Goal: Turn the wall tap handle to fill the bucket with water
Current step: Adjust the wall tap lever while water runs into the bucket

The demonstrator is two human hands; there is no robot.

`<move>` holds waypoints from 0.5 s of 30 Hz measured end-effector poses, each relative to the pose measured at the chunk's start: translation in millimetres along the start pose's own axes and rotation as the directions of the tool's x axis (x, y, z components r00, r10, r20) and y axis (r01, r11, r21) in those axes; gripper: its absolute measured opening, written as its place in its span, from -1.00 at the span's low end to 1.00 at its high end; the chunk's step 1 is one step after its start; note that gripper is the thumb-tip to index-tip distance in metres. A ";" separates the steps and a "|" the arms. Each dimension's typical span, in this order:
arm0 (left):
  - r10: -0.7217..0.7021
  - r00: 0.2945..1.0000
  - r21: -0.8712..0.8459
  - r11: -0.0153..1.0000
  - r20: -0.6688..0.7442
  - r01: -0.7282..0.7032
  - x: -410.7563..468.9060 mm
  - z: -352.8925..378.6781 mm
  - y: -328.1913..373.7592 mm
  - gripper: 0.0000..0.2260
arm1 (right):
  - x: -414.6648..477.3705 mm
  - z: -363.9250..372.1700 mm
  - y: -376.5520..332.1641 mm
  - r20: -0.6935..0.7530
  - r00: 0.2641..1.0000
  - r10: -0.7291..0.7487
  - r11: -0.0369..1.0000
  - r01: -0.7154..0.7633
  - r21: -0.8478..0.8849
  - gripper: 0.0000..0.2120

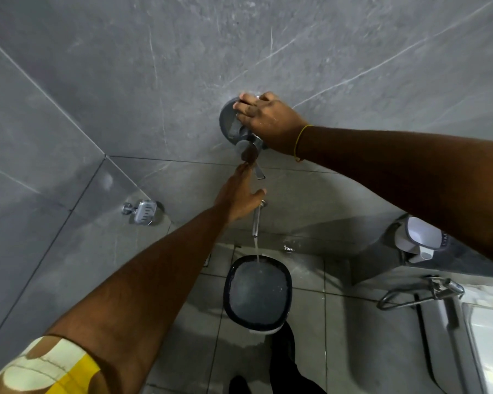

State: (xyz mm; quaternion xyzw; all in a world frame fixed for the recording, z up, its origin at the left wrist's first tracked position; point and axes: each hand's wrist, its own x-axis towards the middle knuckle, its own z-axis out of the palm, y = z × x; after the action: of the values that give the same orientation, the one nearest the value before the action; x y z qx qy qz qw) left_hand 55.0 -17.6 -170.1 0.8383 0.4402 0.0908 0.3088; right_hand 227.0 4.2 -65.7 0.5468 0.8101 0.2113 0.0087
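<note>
Your right hand (264,118) lay fingers spread on the round wall tap plate (230,123); your left hand (241,197), fingers extended, touched the tap handle (249,153). At six o'clock, water ran from the spout (257,218) into the bucket (231,294). No writing was readable.

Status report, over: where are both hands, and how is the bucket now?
Right hand on round wall tap control. Left hand fingertips at lever handle. Water runs from spout into bucket; bucket holds water. Nothing in the way.
</note>
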 end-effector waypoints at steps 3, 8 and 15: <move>-0.002 1.000 -0.012 1.000 -0.010 0.002 -0.2 0.4 0.7 -0.30 | 0.1 0.3 -0.4 0.008 1.000 -0.023 0.998 0.024 -0.055 -0.61; 0.006 1.000 0.007 1.000 -0.022 -0.006 -0.6 -0.5 1.7 -0.32 | -0.6 -3.3 5.7 0.054 0.990 -0.130 0.968 0.138 -0.209 -0.45; -0.005 0.999 0.006 1.000 -0.043 0.006 -0.1 4.1 -0.7 -0.33 | -1.3 -1.1 13.6 0.087 0.976 -0.202 0.935 0.218 -0.278 -0.47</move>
State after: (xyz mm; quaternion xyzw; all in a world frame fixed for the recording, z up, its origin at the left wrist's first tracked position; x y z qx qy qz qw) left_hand 56.1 -19.2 -173.7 0.8358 0.4493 0.1068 0.2969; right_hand 239.3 6.9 -60.2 0.4559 0.8242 0.3083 0.1332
